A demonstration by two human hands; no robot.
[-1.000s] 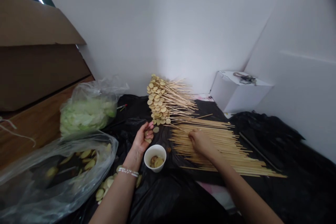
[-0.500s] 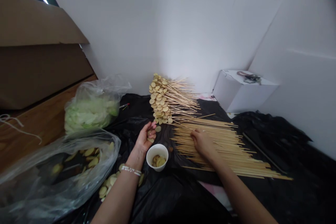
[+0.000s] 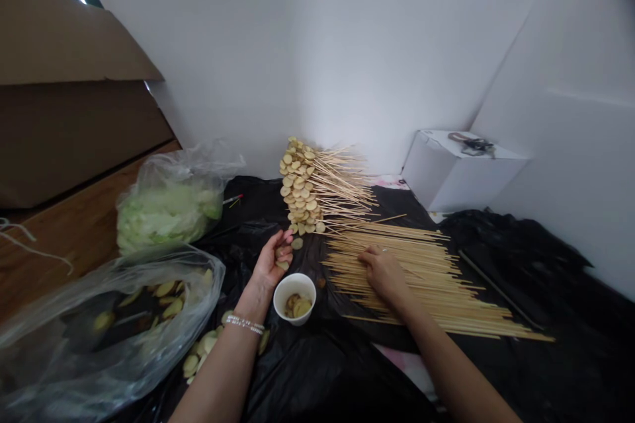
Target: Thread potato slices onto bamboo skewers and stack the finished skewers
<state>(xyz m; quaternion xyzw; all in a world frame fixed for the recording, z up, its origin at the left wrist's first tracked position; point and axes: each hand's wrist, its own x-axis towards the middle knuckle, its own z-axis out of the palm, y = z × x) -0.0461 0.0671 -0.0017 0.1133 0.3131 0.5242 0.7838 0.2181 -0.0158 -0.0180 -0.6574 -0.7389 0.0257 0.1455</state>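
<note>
My left hand [image 3: 274, 258] is turned palm up beside the white paper cup [image 3: 294, 299], its fingers curled round a few pale potato slices [image 3: 282, 266]. Another potato slice [image 3: 297, 244] lies just past the fingertips on the black plastic. My right hand [image 3: 384, 272] rests on a wide layer of bamboo skewers [image 3: 426, 277], fingers bent and pinched at the skewers near their left ends. Several slices sit inside the cup. Beyond both hands is a pile of threaded potato skewers [image 3: 302, 192], slices on the left and bare sticks pointing right.
A clear bag of potato slices [image 3: 198, 317] lies at the left, with loose slices [image 3: 201, 351] by my left forearm. Behind it stands a bag of pale green vegetable pieces [image 3: 171, 211]. A white box [image 3: 456, 172] stands at the back right; a cardboard box [image 3: 74, 125] rises at the left.
The view has shifted slightly. My right hand stays over the skewers and my left hand keeps its slices, with hardly any movement.
</note>
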